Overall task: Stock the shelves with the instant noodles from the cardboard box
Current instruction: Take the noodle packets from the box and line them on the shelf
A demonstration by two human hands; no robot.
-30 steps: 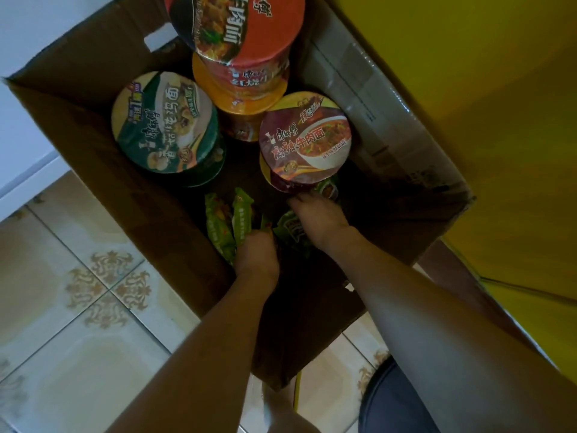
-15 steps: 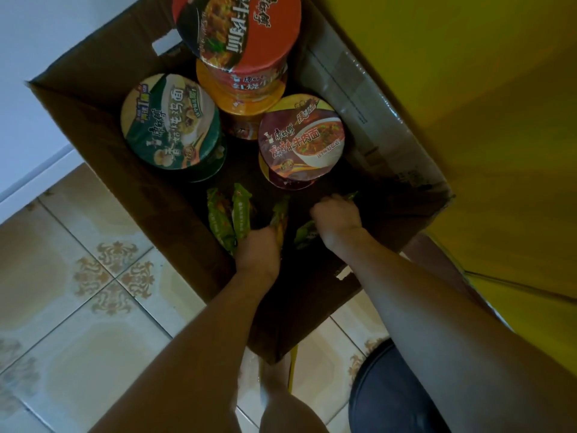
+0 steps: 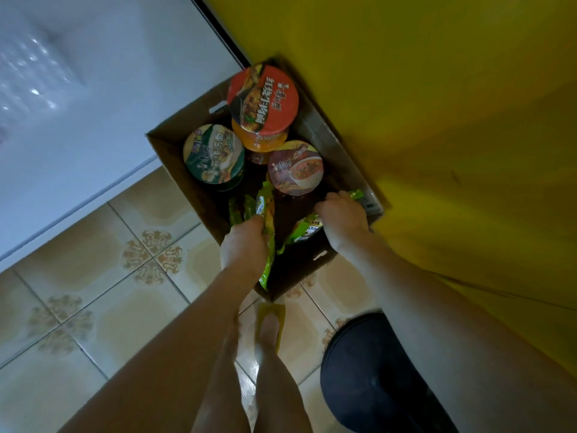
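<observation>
An open cardboard box [image 3: 184, 179] stands on the tiled floor against a yellow surface. Inside it are noodle bowls: one with a red lid [image 3: 263, 100] stacked on an orange one, one with a green lid [image 3: 214, 154] and one with a purple lid [image 3: 295, 167]. My left hand [image 3: 245, 242] grips a green noodle packet [image 3: 267, 220] that stands on edge above the box's near side. My right hand [image 3: 342, 218] grips another green packet [image 3: 304, 229], whose far end shows past my fingers. Two more green packets [image 3: 239, 209] stand in the box beside my left hand.
A white appliance or cabinet front [image 3: 78, 104] rises at the left. The yellow surface [image 3: 437, 135] fills the right side. My leg and foot in a yellow slipper [image 3: 271, 323] stand just before the box, and my knee in dark shorts [image 3: 368, 370] is at the lower right.
Both hands have risen out of the box, each with a green packet. The camera has pulled up and back, so the box looks smaller and the white front shows.
</observation>
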